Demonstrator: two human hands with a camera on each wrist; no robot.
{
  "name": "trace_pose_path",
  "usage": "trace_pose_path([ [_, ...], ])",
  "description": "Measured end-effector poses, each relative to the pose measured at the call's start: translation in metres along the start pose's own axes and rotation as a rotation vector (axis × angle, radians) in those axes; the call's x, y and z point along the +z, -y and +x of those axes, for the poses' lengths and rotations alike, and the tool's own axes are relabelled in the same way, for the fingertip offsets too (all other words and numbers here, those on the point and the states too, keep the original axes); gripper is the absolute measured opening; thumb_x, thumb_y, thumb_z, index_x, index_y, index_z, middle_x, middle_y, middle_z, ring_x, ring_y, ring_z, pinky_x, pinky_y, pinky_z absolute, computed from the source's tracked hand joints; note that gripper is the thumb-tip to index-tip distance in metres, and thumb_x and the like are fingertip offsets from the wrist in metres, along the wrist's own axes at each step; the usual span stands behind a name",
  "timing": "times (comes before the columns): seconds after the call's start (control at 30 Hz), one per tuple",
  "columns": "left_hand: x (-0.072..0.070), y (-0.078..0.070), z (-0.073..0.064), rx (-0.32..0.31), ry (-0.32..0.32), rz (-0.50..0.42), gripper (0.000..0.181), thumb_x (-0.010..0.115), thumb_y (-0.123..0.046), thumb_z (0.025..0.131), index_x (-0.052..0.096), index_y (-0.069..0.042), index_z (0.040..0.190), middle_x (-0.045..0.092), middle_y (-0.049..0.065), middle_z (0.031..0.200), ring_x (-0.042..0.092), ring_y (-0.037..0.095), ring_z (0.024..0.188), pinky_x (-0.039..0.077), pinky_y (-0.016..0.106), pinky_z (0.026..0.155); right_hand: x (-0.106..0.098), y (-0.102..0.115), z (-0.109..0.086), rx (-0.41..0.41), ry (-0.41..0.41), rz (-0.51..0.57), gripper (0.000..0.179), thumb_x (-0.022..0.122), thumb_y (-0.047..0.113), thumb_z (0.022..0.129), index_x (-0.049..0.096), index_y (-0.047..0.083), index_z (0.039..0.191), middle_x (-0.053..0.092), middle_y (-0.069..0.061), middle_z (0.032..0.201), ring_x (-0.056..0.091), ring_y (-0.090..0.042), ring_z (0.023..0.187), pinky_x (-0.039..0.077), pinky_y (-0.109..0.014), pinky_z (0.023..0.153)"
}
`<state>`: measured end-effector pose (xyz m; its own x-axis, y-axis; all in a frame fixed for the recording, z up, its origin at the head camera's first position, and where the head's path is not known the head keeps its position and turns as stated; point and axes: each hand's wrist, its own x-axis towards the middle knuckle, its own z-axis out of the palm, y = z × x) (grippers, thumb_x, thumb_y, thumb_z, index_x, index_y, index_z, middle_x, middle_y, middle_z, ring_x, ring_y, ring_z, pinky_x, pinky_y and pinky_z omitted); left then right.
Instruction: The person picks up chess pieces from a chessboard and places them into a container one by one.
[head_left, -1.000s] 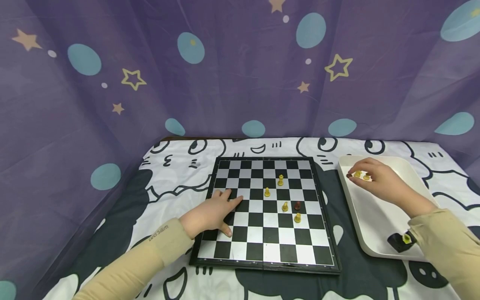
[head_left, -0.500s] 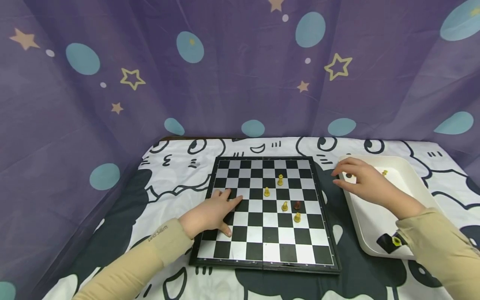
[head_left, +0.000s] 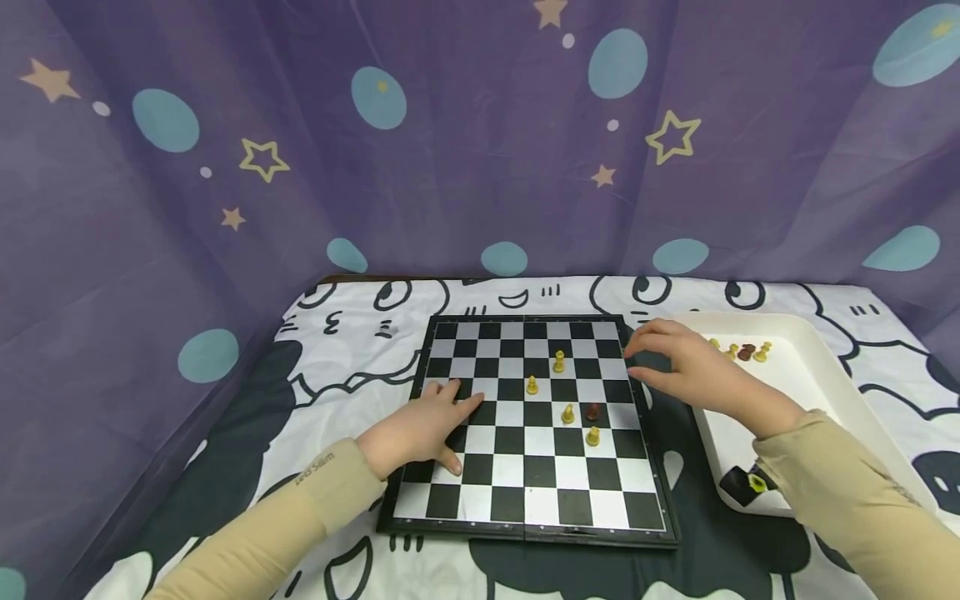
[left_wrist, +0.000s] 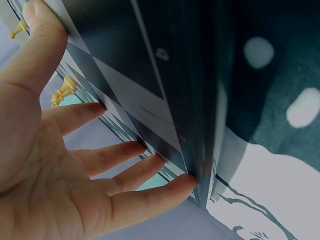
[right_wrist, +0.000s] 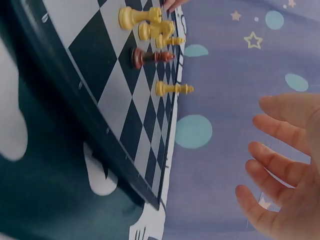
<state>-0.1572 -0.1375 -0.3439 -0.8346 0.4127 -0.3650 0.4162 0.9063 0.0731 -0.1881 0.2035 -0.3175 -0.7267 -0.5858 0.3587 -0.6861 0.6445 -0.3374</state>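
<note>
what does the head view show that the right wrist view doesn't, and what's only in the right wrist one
Only the head view: the white tray with small yellow and brown pieces and a black object inside, plus both beige sleeves.

Only the right wrist view: all five fingertips of the right hand, and the pieces on the board nearly side-on.

Both: the chessboard with four yellow pieces and one brown piece, the right hand, some of the left hand, and the purple curtain.
</note>
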Motion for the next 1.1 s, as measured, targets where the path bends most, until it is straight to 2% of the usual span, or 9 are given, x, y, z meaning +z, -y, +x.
trace_pose_path([
  [0.17, 0.000, 0.001, 0.000, -0.001, -0.002, -0.002, 0.099, 0.081, -0.042, 0.063, 0.037, -0.014, 0.147, 0.031, 0.023, 0.148, 0.034, 0.043, 0.129, 0.043, 0.050, 0.098, 0.007, 0.006, 0.006, 0.046, 0.060, 0.016, 0.018, 0.073, 0.010, 0.081, 0.069, 0.010, 0.098, 0.061, -0.008, 0.105, 0.057, -0.027, 0.100, 0.048, -0.047, 0.084],
  [0.47, 0.001, 0.001, -0.001, 0.005, -0.002, -0.010, 0.099, 0.082, -0.041, 0.062, 0.037, -0.013, 0.146, 0.031, 0.024, 0.148, 0.034, 0.043, 0.129, 0.044, 0.050, 0.097, 0.020, 0.010, 0.011, 0.005, 0.093, 0.051, 0.018, 0.073, 0.012, 0.082, 0.069, 0.008, 0.099, 0.061, -0.006, 0.104, 0.058, -0.024, 0.097, 0.049, -0.042, 0.081],
  [0.87, 0.000, 0.000, -0.001, 0.003, 0.002, 0.000, 0.099, 0.081, -0.042, 0.063, 0.037, -0.014, 0.147, 0.031, 0.023, 0.147, 0.034, 0.043, 0.129, 0.044, 0.049, 0.098, 0.031, 0.012, 0.011, 0.050, 0.210, 0.072, 0.017, 0.072, 0.015, 0.083, 0.069, 0.010, 0.099, 0.059, -0.005, 0.109, 0.055, -0.028, 0.104, 0.047, -0.045, 0.086],
  [1.1, 0.000, 0.001, -0.001, 0.008, 0.001, 0.003, 0.099, 0.081, -0.042, 0.063, 0.037, -0.014, 0.147, 0.032, 0.024, 0.147, 0.035, 0.043, 0.128, 0.044, 0.050, 0.098, 0.039, 0.012, 0.012, 0.049, 0.237, 0.056, 0.016, 0.073, 0.015, 0.081, 0.070, 0.011, 0.097, 0.060, -0.006, 0.108, 0.055, -0.027, 0.103, 0.047, -0.046, 0.088],
])
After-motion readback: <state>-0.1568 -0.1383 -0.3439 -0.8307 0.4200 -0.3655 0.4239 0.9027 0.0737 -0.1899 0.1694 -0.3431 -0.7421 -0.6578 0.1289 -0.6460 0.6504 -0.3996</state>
